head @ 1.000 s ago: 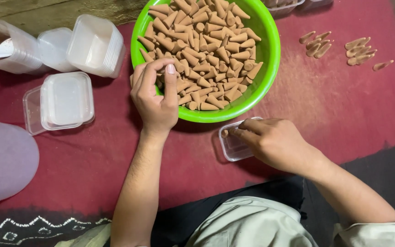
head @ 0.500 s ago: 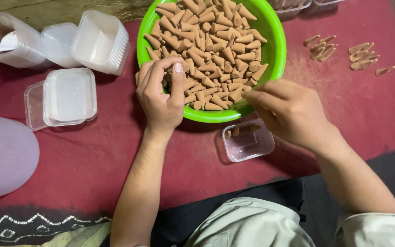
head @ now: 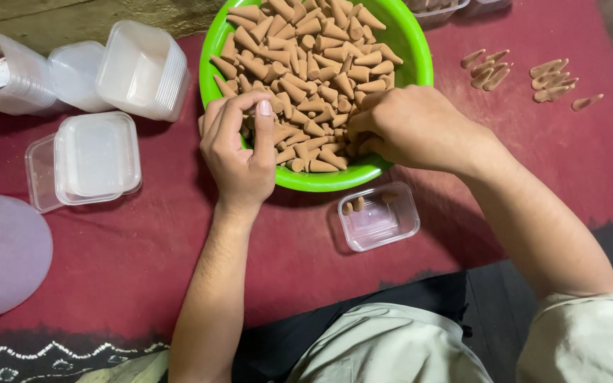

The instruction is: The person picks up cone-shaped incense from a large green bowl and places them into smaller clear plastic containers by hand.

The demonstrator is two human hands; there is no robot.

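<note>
A: Cones?
B: Brown cones point(head: 306, 78) heaped in a green bowl point(head: 420, 64), far centre on the red cloth point(head: 143, 248). Both hands are in the near side of the pile.

A: Left hand?
B: Left hand point(head: 239, 152) sits on the bowl's near-left rim, fingers point(head: 264, 120) curled and bunched together, thumb up against them. Looks like it is gathering cones, but I cannot tell if any are actually gripped.

A: Right?
B: Right hand point(head: 413, 128) reaches in over the near-right rim, fingers curled down into the cones, tips hidden. Cannot tell whether it is pinching one.

A: Closest other thing?
B: Small clear tub point(head: 381, 220), just near of the bowl, between the two forearms. A few cones lie along its far edge, otherwise bare bottom.

A: Further out?
B: Left: a lidded clear tub point(head: 94, 159) with a second lid stacked on it. Far left: a stack of nested tubs point(head: 140, 67) tipped on its side, more lids point(head: 72, 74) beside it. Far right: loose cones point(head: 526, 71) in small groups on the cloth. Near left: pale rounded shape point(head: 1, 255), unclear what.
</note>
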